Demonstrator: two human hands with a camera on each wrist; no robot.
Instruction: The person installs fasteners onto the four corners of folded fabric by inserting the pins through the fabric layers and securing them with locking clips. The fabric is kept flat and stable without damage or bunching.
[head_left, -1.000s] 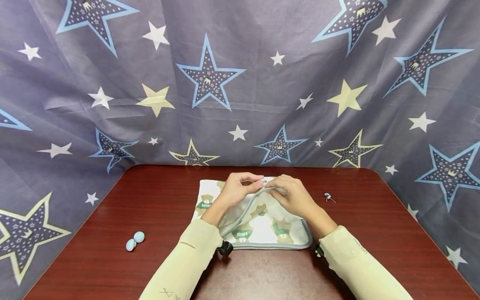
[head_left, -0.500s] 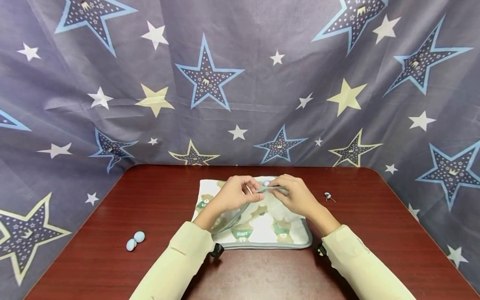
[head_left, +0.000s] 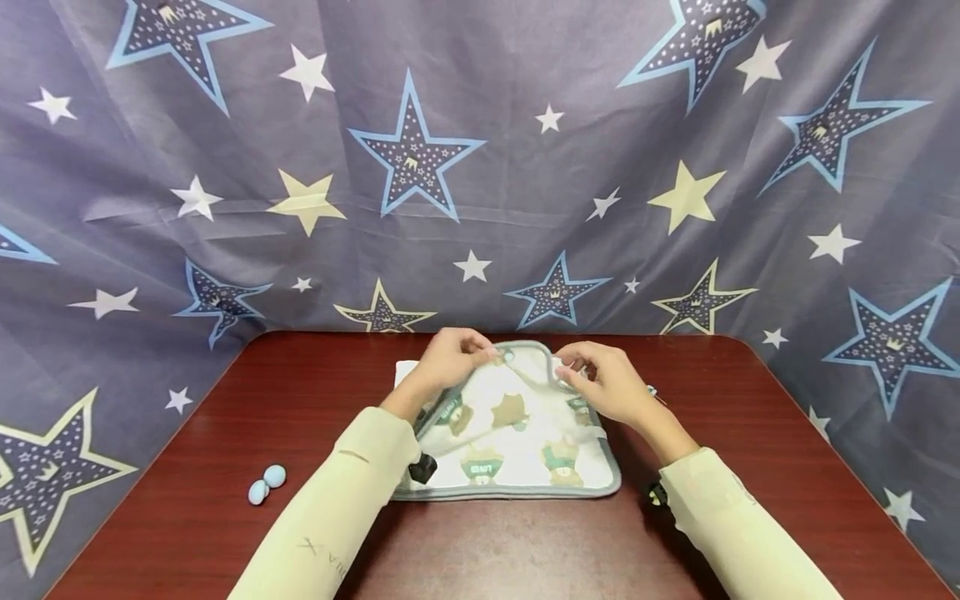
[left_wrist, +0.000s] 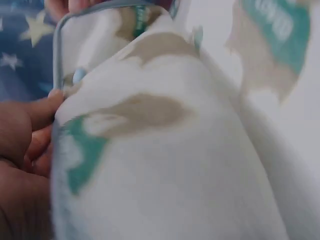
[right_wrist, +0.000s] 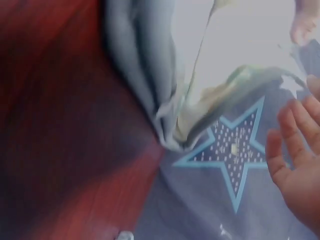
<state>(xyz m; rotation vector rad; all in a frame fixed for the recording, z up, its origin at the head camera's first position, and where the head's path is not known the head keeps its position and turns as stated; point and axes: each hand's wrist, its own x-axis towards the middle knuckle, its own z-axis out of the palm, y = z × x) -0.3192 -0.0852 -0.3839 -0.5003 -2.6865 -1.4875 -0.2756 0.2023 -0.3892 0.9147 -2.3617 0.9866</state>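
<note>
A white cloth [head_left: 525,454] with a bear print and grey-blue edging lies folded on the table, its upper layer lifted at the far side. My left hand [head_left: 448,362] pinches the far left part of that edge between thumb and fingers. At the far right, my right hand [head_left: 606,383] holds the edging with thumb and fingertips; in the right wrist view its other fingers [right_wrist: 295,135] are spread away from the cloth. Between the hands, a small pale blue round piece [head_left: 509,357] shows at the cloth; the left wrist view shows this blue piece [left_wrist: 79,75] near the edging.
Two pale blue rounded pieces [head_left: 275,476] lie on the left of the dark red table [head_left: 315,417]. Beyond my right wrist, small blue-headed pins [head_left: 652,390] are partly hidden. A star-patterned curtain [head_left: 480,208] hangs behind the table.
My hands have moved apart, the left one leftward and the right one rightward. The cloth's edge, bunched between them before, is now spread and raised, and the blue round piece shows on its inner side.
</note>
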